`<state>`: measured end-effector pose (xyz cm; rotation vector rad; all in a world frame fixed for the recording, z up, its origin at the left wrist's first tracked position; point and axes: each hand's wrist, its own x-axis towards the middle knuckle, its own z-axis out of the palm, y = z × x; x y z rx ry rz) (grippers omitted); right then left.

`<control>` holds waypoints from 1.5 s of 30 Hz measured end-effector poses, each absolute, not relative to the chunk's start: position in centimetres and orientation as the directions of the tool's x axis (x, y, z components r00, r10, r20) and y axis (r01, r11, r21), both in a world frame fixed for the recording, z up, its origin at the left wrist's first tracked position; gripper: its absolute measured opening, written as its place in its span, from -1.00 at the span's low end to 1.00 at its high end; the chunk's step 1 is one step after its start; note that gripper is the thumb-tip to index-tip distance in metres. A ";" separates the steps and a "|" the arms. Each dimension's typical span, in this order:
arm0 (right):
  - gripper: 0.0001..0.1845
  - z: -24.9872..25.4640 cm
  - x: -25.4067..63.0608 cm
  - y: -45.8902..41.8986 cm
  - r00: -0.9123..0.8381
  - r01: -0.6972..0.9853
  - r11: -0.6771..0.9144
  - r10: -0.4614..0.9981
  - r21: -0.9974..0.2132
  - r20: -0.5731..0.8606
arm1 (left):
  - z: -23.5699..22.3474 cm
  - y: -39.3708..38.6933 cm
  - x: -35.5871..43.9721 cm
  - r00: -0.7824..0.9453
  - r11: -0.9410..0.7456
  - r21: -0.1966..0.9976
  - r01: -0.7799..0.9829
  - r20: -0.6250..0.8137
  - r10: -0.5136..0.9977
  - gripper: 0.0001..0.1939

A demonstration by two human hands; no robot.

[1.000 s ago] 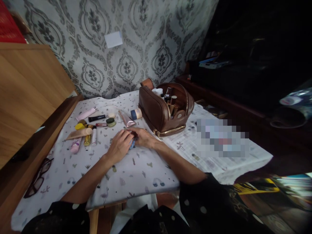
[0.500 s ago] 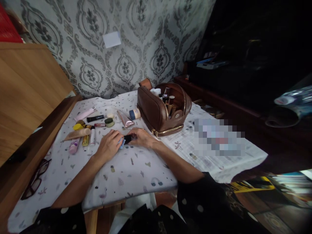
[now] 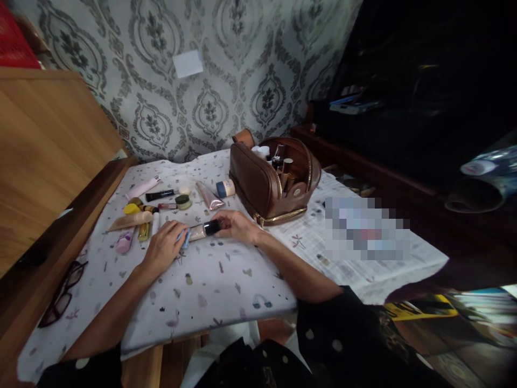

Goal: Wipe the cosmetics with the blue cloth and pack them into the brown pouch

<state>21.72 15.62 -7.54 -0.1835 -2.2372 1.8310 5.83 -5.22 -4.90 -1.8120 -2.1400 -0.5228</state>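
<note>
Between my hands lies a foundation bottle [image 3: 198,232], clear with beige contents and a black cap, held almost level over the cloth. My right hand [image 3: 234,226] grips it by the cap end. A small blue cloth or wipe [image 3: 185,238] is pinched in my left hand [image 3: 165,245], at the bottle's other end; the fingers partly cover it. Just beyond are a pinkish squeeze tube [image 3: 209,196], a jar with a dark blue lid [image 3: 225,188] and a round green-lidded pot [image 3: 183,201]. The brown cosmetic bag [image 3: 258,180] stands unzipped, with several bottles inside.
Several tubes and bottles, among them a beige tube [image 3: 131,220] and a purple tube [image 3: 125,241], lie at the left. Eyeglasses [image 3: 62,295] rest near the left edge. A blurred-out item [image 3: 365,229] lies on the right of the patterned cloth [image 3: 238,269].
My left hand has slid left with the blue cloth, away from the right hand, uncovering more of the bottle. The view has shifted slightly.
</note>
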 end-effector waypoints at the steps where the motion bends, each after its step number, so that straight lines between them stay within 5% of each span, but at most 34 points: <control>1: -0.57 -7.5 21.7 15.6 -0.966 -0.070 0.156 0.236 -0.985 0.106 | -5.0 -5.2 5.9 -0.176 0.144 0.104 0.984 0.445 0.878 -0.71; 8: -0.56 -7.1 21.6 15.5 -0.960 -0.100 0.020 0.263 -0.995 0.101 | -4.8 -5.2 6.0 -0.211 0.139 0.190 0.972 0.437 0.875 -0.70; 15: -0.53 -7.4 21.5 15.4 -0.950 -0.144 -0.028 0.284 -0.989 0.130 | -4.9 -6.0 4.5 -0.190 0.107 0.324 0.940 0.236 0.953 -0.60; 25: -0.48 -8.0 21.1 15.6 -0.945 -0.180 -0.170 0.304 -0.969 0.122 | -6.1 -5.5 5.5 -0.177 0.101 0.191 0.976 0.442 0.879 -0.65; 31: -0.44 -8.6 20.8 15.8 -0.919 -0.193 -0.109 0.370 -0.975 0.140 | -6.2 -4.9 6.0 -0.101 0.081 0.060 0.995 0.506 0.857 -0.69; 38: -0.43 -8.5 20.9 16.0 -0.896 -0.176 0.024 0.411 -0.984 0.170 | -4.9 -4.7 5.6 -0.132 0.075 0.149 0.986 0.423 0.896 -0.70; 45: -0.39 -7.8 20.9 15.6 -0.894 -0.235 0.111 0.365 -0.966 0.260 | -2.3 -1.3 8.6 -0.164 0.039 0.240 0.970 0.524 0.836 -0.72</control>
